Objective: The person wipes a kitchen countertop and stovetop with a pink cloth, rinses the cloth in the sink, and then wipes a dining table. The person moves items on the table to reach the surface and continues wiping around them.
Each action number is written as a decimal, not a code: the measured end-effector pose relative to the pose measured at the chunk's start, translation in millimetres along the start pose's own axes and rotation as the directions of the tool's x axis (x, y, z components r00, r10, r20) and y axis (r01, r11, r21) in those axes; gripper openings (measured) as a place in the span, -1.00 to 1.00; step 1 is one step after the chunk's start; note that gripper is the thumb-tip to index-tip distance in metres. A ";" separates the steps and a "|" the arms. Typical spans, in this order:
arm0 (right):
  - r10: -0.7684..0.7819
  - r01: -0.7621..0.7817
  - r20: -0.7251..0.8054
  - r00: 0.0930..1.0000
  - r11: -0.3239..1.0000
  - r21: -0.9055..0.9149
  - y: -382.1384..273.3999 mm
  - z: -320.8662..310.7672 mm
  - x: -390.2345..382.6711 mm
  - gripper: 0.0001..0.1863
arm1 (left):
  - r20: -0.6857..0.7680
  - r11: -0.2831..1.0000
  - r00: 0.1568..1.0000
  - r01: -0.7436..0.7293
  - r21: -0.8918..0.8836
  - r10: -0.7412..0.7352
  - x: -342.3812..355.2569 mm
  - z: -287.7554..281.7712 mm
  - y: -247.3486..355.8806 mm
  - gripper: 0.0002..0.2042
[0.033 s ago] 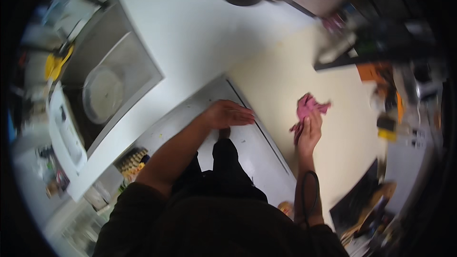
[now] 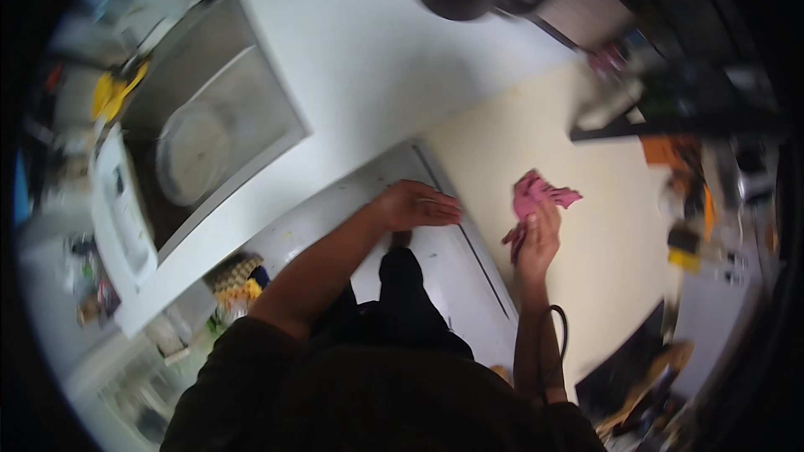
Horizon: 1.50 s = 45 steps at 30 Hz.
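Fingers of the right hand (image 2: 540, 238) close around a crumpled pink cloth (image 2: 536, 192), right of centre frame. Left hand (image 2: 416, 205) lies flat and open, holding nothing, on the white worktop (image 2: 394, 59) edge at centre.

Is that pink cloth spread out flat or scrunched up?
Scrunched up: the pink cloth bunches in folds above the right hand gripping it.

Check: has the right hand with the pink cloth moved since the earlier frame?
No. The right hand holds the pink cloth at the same spot just right of the white panel's edge.
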State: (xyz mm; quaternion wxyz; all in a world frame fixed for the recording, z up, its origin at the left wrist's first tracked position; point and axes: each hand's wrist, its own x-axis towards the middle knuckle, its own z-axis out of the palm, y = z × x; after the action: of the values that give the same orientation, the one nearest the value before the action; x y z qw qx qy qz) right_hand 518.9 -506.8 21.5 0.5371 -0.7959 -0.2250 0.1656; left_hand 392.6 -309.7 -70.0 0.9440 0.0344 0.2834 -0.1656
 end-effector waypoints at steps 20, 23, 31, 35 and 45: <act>0.092 -0.652 0.766 0.637 0.595 0.471 -196.8 341.2 36.5 -0.44 | -0.393 0.352 0.397 -0.918 -0.184 0.830 -309.5 -167.9 227.3 -0.57; 0.080 -0.652 0.769 0.634 0.590 0.476 -208.0 353.6 31.6 -0.42 | -0.562 0.670 0.364 -0.383 0.636 0.742 -352.4 -248.9 232.0 -0.58; 0.054 -0.404 0.943 0.329 0.910 0.089 -162.4 511.8 10.0 -0.37 | -0.315 0.163 0.116 0.662 0.731 0.942 -342.7 -309.8 184.7 -0.61; 0.099 0.089 0.821 0.562 0.980 -0.180 -115.1 624.3 4.6 -0.57 | -0.749 0.662 0.026 -0.490 0.568 0.662 -373.6 -294.0 182.5 -0.70; -0.073 0.511 0.896 0.439 0.840 -0.182 -65.4 656.2 -17.5 -0.76 | -0.767 0.628 0.467 -0.771 -0.109 0.440 -379.9 -268.7 154.0 -0.65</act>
State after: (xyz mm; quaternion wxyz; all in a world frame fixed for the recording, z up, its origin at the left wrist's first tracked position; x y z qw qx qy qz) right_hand 160.7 17.1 -158.9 0.1826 -0.6472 -0.6305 0.3877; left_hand 5.0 -10.5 -91.9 0.7450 -0.0223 0.6021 0.2863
